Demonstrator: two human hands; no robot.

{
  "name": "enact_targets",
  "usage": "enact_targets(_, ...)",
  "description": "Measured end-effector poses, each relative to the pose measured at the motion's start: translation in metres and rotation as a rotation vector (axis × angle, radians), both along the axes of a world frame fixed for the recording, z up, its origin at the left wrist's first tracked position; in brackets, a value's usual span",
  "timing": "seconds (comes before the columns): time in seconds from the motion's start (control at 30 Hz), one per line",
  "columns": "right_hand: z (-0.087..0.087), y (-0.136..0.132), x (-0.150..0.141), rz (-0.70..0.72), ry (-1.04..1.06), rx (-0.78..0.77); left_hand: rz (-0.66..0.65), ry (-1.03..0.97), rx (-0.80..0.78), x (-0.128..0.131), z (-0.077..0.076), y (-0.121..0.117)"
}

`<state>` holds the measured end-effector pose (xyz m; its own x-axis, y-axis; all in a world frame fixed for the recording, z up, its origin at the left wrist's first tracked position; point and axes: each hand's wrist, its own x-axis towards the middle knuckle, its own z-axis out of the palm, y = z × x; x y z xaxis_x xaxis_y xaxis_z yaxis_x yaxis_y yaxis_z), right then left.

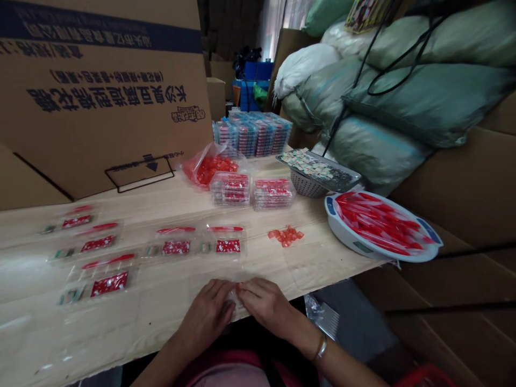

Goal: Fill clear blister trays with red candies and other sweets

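Close to the table's front edge, my left hand and my right hand meet with their fingers closed. Both grip a piece of clear plastic, mostly hidden by the fingers. Beyond them lie several clear plastic trays, each with a red pen-like stick, a red patterned packet and a small greenish piece. A small pile of translucent red pieces rests on the table to the right of these trays.
Two stacks of filled trays stand behind, beside a bag of red pieces. At right are a basin of red sticks and a metal tray on a basket. A large carton borders the left.
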<state>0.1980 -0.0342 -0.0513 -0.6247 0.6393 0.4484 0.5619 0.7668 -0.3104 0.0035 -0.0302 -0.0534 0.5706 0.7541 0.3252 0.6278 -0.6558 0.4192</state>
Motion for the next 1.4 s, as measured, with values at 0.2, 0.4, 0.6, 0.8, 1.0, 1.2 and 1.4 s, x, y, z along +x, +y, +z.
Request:
enact_targets(0.2, 0.016, 0.043, 0.024, -0.182, -0.087, -0.2, -0.042, 0.053, -0.008, -0.001, 0.003, 0.002)
enact_targets(0.4, 0.032, 0.103, 0.063, -0.496, -0.26, -0.141, -0.043, 0.044, 0.021, -0.003, 0.004, -0.002)
enact_targets(0.6, 0.015, 0.059, 0.04, -0.415, -0.4, -0.082, 0.122, -0.13, 0.137, -0.022, 0.006, -0.005)
enact_targets(0.8, 0.01, 0.027, 0.039, -0.273, -0.347, -0.148, -0.015, -0.031, 0.039, -0.016, 0.006, 0.007)
enact_targets(1.0, 0.016, 0.022, 0.047, -0.149, 0.016, -0.403, 0.14, -0.07, 0.103, -0.021, 0.0, 0.008)
enact_targets(1.2, 0.017, 0.023, 0.007, -0.081, 0.211, -0.323, 0.137, -0.014, 0.036, -0.026, -0.005, 0.006)
enact_targets(1.4, 0.009, 0.023, -0.013, 0.058, 0.063, -0.254, 0.115, -0.025, 0.039, -0.022, -0.003, 0.006)
